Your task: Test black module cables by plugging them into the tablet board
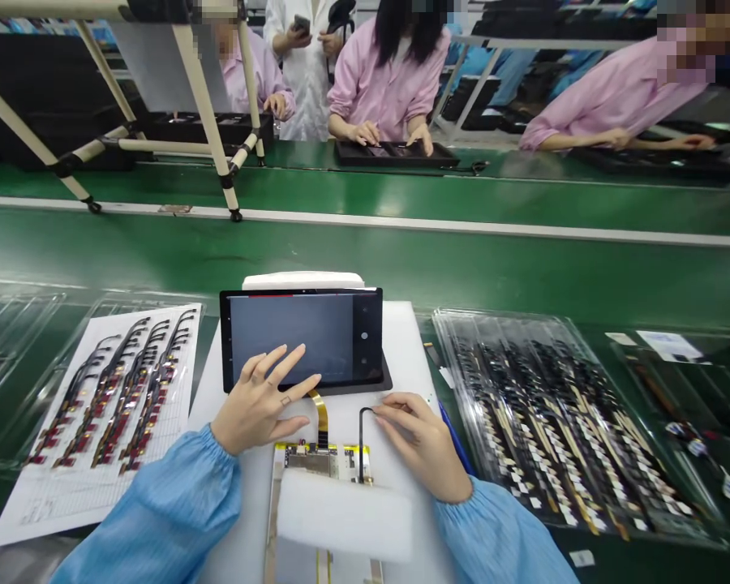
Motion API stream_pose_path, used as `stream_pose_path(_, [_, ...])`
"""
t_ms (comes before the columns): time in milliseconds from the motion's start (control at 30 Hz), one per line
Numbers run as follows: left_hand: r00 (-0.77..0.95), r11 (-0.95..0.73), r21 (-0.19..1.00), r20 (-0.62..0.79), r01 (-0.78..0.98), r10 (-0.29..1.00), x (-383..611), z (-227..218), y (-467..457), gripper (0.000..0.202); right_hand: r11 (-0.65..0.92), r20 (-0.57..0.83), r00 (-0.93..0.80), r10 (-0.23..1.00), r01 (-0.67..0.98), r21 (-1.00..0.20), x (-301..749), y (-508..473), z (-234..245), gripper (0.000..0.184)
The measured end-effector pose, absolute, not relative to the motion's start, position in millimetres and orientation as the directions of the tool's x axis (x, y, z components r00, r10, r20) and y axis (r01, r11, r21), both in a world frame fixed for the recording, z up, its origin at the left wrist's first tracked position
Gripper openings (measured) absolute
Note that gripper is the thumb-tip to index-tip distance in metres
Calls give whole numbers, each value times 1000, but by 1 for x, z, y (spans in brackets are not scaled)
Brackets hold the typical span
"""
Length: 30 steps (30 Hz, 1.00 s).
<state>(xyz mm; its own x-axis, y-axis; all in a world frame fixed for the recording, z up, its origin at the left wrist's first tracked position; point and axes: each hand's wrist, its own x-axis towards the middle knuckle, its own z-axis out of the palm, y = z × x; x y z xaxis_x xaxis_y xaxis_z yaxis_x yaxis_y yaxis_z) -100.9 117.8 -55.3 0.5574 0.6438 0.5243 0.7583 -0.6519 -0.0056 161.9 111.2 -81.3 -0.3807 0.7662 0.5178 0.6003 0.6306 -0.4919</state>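
Note:
A tablet screen (298,337) leans upright at the back of a white foam pad (405,341), lit with a grey picture. My left hand (264,397) spreads its fingers over the lower part of that screen. A gold flex cable (321,414) runs from below the screen to an opened tablet body (273,511) with its circuit board showing. Between thumb and fingers, my right hand (417,438) pinches the end of a thin black cable (361,446) that rises from the board. A white foam block (344,515) covers part of the opened body.
Left lies a paper sheet (42,499) with rows of small cable parts (143,397). A clear tray (447,324) of flex cables stands right, a blue pen-like tool (456,438) beside the pad. Across the green bench (401,264) are a pipe rack (203,113) and several people.

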Motion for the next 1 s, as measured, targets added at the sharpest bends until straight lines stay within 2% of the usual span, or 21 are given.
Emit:
stream_pose_path(100, [547, -625, -39, 529, 780, 649, -100, -57, 119, 40, 629, 523, -373, 767, 601, -494, 162, 111, -81, 14])
stream_pose_path(233, [531, -647, -48, 619, 761, 578, -103, -57, 119, 42, 634, 537, -366, 760, 598, -490, 162, 111, -78, 14])
stream_pose_path(467, [260, -539, 139, 759, 830, 596, -110, -55, 119, 51, 675, 618, -348, 705, 596, -435, 161, 111, -71, 15])
stream_pose_path(533, [146, -507, 229, 790, 831, 596, -112, -56, 120, 53, 694, 648, -362, 670, 617, -372, 161, 110, -67, 18])
stream_pose_path(633, [-20, -468, 360, 809, 807, 587, -116, -59, 121, 53, 710, 642, -455, 617, 673, -206, 157, 111, -58, 28])
stream_pose_path(767, [-121, -440, 429, 811, 789, 572, -120, -63, 124, 49, 751, 577, -605, 549, 660, -22, 147, 114, -53, 40])
stream_pose_path(833, [-131, -434, 431, 812, 791, 568, -121, -64, 125, 48, 780, 545, -663, 514, 625, 24, 143, 116, -56, 46])
stream_pose_path(1000, [-150, -416, 442, 807, 795, 571, -123, -65, 124, 45, 810, 513, -708, 486, 586, 41, 136, 126, -66, 62])
